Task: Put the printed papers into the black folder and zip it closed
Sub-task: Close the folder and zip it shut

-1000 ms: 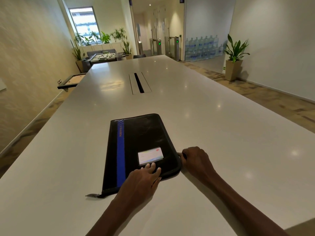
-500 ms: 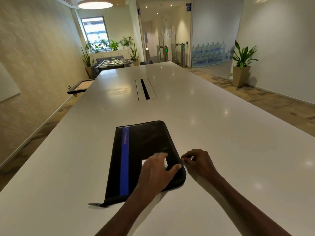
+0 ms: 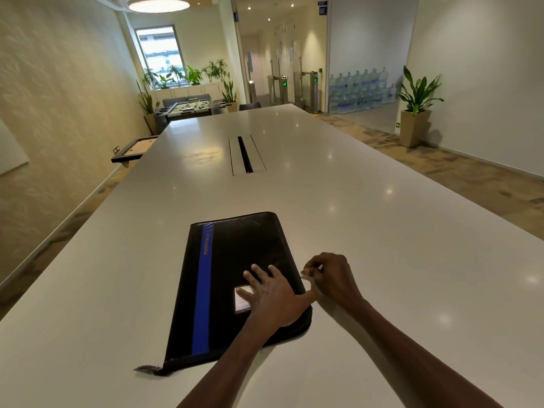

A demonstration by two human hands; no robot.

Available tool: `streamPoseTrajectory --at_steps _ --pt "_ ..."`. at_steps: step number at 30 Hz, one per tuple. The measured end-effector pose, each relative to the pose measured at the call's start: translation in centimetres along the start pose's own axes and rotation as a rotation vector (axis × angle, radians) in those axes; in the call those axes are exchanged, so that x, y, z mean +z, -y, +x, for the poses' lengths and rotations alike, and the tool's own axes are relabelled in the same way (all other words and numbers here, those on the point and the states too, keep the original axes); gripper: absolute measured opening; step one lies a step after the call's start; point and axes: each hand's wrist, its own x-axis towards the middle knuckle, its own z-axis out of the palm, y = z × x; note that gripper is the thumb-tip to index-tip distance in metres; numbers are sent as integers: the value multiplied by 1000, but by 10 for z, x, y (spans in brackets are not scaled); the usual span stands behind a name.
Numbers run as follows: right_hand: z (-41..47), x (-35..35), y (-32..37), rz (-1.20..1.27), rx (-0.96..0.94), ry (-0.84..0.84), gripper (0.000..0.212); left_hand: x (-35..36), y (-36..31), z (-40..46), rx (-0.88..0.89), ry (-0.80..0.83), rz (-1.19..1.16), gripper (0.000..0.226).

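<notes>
The black folder (image 3: 235,266) with a blue stripe lies closed and flat on the white table (image 3: 382,231). My left hand (image 3: 273,295) presses flat on its cover with spread fingers, partly covering the white card window. At the folder's right edge, about halfway along it, my right hand (image 3: 329,275) pinches the small zip pull. A loose zip tail sticks out at the folder's near left corner. No printed papers are visible; they are hidden or out of view.
A long cable slot (image 3: 245,156) is set into the table's middle, well beyond the folder. A framed board (image 3: 134,148) juts out past the table's left edge. A potted plant (image 3: 416,113) stands by the right wall.
My right hand has moved the zip pull from the folder's near right corner farther along its right edge. My left hand slid forward over the cover and card window.
</notes>
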Motion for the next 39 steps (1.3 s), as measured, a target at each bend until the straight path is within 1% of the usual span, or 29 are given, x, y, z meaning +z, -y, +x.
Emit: streamPoseTrajectory --at_steps 5,10,16,20,26,29,31,34,39 --pt "26 10 -2 -3 -13 -27 9 0 0 -3 13 3 12 120" --pt "52 19 0 -12 -9 -22 10 3 0 -4 12 -23 23 121" --pt "65 26 -3 -7 -21 5 12 6 0 -2 -10 -39 35 122" --pt "69 24 -8 32 -32 71 9 1 -8 11 -71 -28 20 124" --pt "70 20 -12 34 -68 134 6 -26 -26 50 -89 -131 -25 107" --pt "74 22 -14 40 -85 111 6 -33 -27 61 -126 -119 -25 106" --pt "75 24 -15 50 -64 81 6 -32 -27 63 -140 -99 -12 106" --pt "81 27 -15 48 -39 44 7 -31 -27 63 -139 -86 14 102" --pt "96 32 -11 44 -3 30 8 -31 -28 63 -141 -65 25 101"
